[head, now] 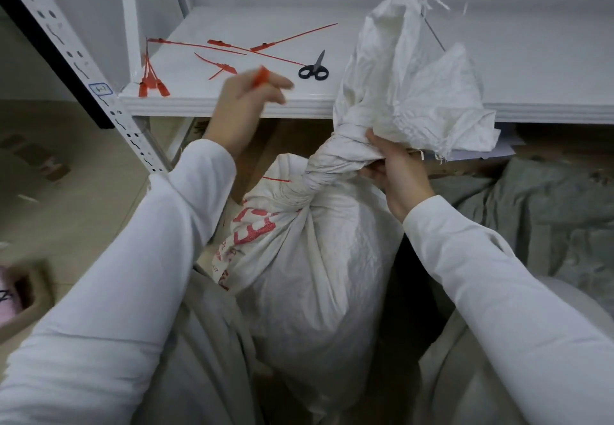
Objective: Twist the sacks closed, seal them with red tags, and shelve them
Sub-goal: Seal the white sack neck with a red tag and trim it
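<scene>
A full white sack [315, 258] with red print stands upright on the floor between my knees. Its neck [335, 162] is twisted into a tight rope, and the loose mouth fans out above it. My right hand [392, 172] grips the twisted neck from the right. My left hand [246, 106] is raised in front of the shelf edge and pinches the end of a red tag [260, 77]. A thin red strap [277, 179] shows beside the base of the twist. More red tags [229, 46] lie loose on the white shelf [232, 106].
Black scissors [314, 69] lie on the shelf near the tags. A bunch of red tags [151, 84] hangs at the shelf's front left corner beside the perforated upright [99, 86]. Grey sacks [531, 212] lie under the shelf to the right. Beige floor shows to the left.
</scene>
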Available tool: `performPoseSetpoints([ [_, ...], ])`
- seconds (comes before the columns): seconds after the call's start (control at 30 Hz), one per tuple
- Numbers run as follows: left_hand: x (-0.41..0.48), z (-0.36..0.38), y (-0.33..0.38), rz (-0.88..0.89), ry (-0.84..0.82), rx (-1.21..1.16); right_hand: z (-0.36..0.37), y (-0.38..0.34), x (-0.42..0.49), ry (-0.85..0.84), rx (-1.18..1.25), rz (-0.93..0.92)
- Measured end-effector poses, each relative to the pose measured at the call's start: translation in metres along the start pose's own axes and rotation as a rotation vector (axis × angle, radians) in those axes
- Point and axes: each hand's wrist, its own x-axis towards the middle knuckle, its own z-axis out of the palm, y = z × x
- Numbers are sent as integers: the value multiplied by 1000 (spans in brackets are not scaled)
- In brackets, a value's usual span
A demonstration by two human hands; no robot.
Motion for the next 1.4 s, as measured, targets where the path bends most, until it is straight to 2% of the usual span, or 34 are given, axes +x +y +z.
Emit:
performPoseSetpoints([
  [0.1,10,-17,4,-1,480,-383,1,2,3,-6,10,-2],
  [0.17,13,-26,4,-36,629,-570,3,2,5,-13,4,-1],
  [0.33,20,-40,-1,-91,727,-769,7,4,9,-15,-27,-4],
  [0.43,25,-47,-3,-75,786,-792,8,5,9,-25,-31,-6],
  [0.7,35,-61,-20,-176,926,-835,11,5,7,-32,-11,-21],
  [0.8,36,-70,-24,-199,930,-846,11,4,7,-38,-14,-12],
  [0.87,33,-68,-23,-252,893,-743,11,4,7,-38,-14,-16],
  [0.93,28,-57,-19,-323,803,-538,11,5,8,-42,-23,-16],
  [1.0,21,-40,-13,-358,648,-451,12,4,7,-45,-35,-18],
  [1.1,13,-17,-8,-443,353,-468,13,3,7,-42,-33,-21],
  [1.2,8,2,-10,-504,62,-339,13,4,6,-30,-9,-23],
  [1.4,1,0,-15,-499,-370,-56,13,5,9,-33,-22,-34],
])
